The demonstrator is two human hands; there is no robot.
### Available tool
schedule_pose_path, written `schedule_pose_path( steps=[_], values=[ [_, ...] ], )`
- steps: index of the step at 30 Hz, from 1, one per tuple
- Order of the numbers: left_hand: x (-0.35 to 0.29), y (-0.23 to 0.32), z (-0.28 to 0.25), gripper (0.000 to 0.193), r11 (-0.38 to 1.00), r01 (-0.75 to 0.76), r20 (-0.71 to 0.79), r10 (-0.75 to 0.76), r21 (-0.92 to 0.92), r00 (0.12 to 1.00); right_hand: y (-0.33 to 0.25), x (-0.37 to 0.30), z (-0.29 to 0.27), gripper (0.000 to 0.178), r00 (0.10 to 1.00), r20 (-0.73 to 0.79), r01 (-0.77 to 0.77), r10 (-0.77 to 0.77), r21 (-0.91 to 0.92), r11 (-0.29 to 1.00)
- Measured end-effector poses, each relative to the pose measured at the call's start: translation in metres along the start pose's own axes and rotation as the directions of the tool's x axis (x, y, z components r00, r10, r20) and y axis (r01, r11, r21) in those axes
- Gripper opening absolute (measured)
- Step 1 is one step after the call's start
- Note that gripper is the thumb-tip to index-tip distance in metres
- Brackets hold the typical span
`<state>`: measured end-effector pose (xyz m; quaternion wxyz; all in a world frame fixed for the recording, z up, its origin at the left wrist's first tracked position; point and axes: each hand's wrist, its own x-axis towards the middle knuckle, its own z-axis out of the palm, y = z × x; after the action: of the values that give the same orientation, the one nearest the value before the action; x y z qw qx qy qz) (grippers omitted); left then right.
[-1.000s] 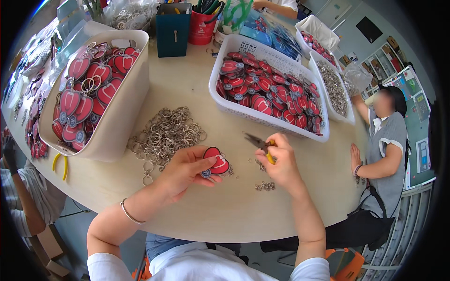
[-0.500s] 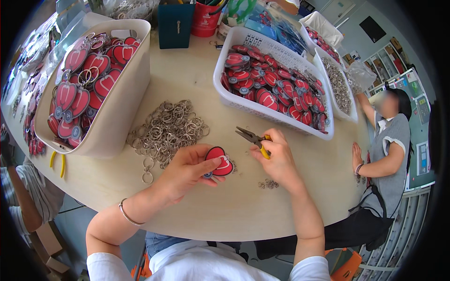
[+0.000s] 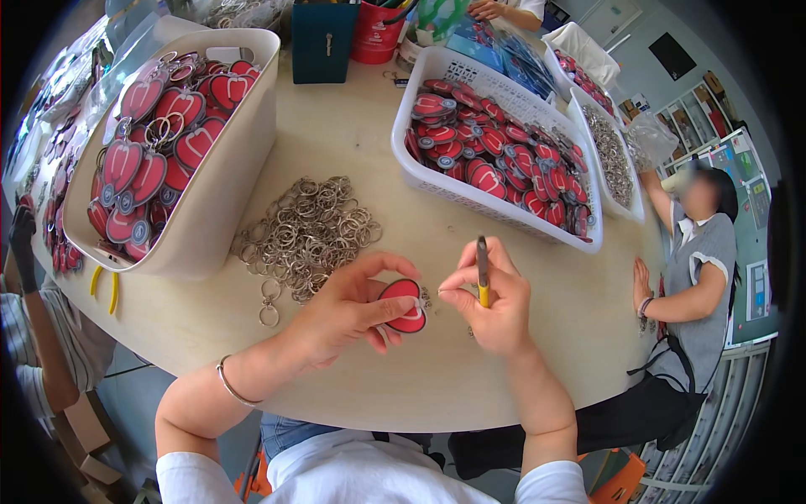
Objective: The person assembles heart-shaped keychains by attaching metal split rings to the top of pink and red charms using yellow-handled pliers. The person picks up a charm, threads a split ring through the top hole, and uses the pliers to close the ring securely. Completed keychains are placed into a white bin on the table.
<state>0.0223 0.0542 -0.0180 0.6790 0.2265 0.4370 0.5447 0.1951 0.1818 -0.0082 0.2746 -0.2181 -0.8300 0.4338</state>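
Between the thumb and fingers of my left hand (image 3: 357, 307) is a red oval keychain tag (image 3: 398, 296) with a dark edge and a pale curved mark. My right hand (image 3: 499, 307), a short gap to the right, is closed around pliers (image 3: 483, 273) with yellow handles, their dark jaws pointing up and away. Its thumb and forefinger are pinched together toward the tag; a tiny bright thing seems to show at their tips, too small to name. Beyond my left hand lies a heap of split key rings (image 3: 311, 231). Small metal rings (image 3: 426, 298) lie just beside the tag, partly hidden.
At the left stands a tall cream bin (image 3: 252, 143) of red tags with rings. A white basket (image 3: 411, 172) of red tags is at the back right. Yellow-handled pliers (image 3: 114, 294) lie near the left edge. A person (image 3: 705, 244) sits at the right; others work nearby.
My right hand has turned the pliers from pointing left to pointing upward, and its thumb and forefinger have come together. The tag has shifted slightly right and turned in my left hand.
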Motion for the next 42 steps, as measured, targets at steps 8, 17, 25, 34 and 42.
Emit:
schedule_pose_path(
  steps=[8,17,25,34,42],
  values=[
    [0.005,-0.009,-0.004,0.018,0.982,0.113,0.122,-0.095,-0.15,0.988,-0.006,-0.003,0.008,0.015,0.942,0.004,0.332,-0.335,-0.139,0.933],
    [0.0,-0.007,-0.006,0.016,0.929,0.239,0.168,-0.198,-0.282,0.966,-0.012,0.0,0.001,0.035,0.876,0.141,0.478,-0.461,-0.128,0.869],
    [-0.01,0.001,0.008,0.01,0.983,-0.168,-0.039,0.171,0.076,0.984,-0.024,-0.009,0.001,0.013,0.999,0.019,0.034,-0.036,0.078,0.996],
    [-0.014,-0.002,0.015,0.009,0.686,-0.446,0.019,0.533,0.575,0.846,-0.032,-0.011,0.01,0.011,0.998,0.026,-0.066,0.064,0.076,0.995],
    [-0.01,-0.005,0.015,0.038,0.93,-0.348,-0.121,0.361,0.121,0.925,-0.021,-0.006,0.008,0.01,0.973,0.041,-0.23,0.228,0.275,0.934]
  ],
)
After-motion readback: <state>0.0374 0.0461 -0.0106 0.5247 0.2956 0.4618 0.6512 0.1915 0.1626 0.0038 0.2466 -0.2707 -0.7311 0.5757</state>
